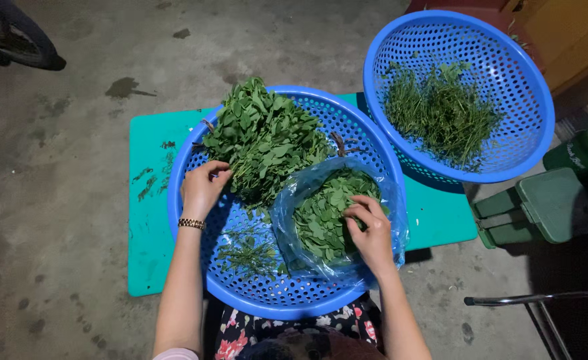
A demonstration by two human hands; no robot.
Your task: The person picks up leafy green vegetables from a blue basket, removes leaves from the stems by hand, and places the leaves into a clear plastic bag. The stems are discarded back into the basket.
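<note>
A large blue perforated basket (320, 293) sits in front of me on a teal mat (154, 247). A bunch of leafy green sprigs (264, 137) fills its upper left part. My left hand (202, 188), with a gold bracelet at the wrist, rests on the bunch's lower left edge, fingers curled on a sprig. A clear bluish plastic bag (294, 200) holding plucked leaves (320, 223) lies in the basket's right half. My right hand (370, 230) reaches into the bag, fingers pinched over the leaves. A few bare stems (247, 252) lie on the basket floor.
A second blue basket (527, 80) with stripped green stems (440, 110) stands tilted at the upper right. Green plastic stools (540, 207) and a metal chair leg (540, 299) are at the right. A wheel (17, 37) shows at the top left on the concrete floor.
</note>
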